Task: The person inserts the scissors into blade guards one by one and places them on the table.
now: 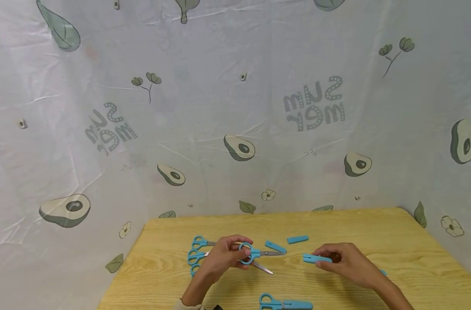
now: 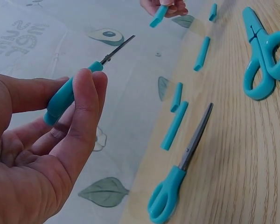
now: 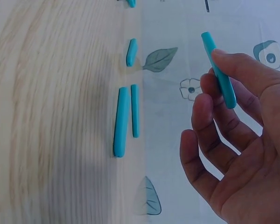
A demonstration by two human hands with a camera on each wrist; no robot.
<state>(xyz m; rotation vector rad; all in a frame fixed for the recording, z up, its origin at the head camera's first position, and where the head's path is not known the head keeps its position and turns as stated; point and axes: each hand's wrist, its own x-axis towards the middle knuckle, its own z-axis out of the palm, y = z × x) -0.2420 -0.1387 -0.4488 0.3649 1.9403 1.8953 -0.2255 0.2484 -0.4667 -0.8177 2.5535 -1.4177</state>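
My left hand (image 1: 229, 254) holds a pair of blue-handled scissors (image 1: 272, 253) by the finger loops, blades pointing right. Another pair of scissors (image 2: 167, 196) lies bare on the table below that hand; in the head view its blade shows and its handles are hidden. To the right, my right hand (image 1: 345, 262) pinches a blue blade cover (image 3: 219, 74) between thumb and fingers. The cover's end faces the blade tips of the held scissors, with a gap between them. Two loose blade covers, one angled (image 1: 276, 246) and one nearly level (image 1: 297, 239), lie behind the hands.
Several blue-handled scissors (image 1: 195, 257) lie left of my left hand, partly hidden by it. Near the front edge of the view is a covered pair of scissors (image 1: 285, 304). More covers (image 3: 121, 122) lie by my right hand. A printed sheet (image 1: 204, 107) hangs behind the wooden table (image 1: 173, 228).
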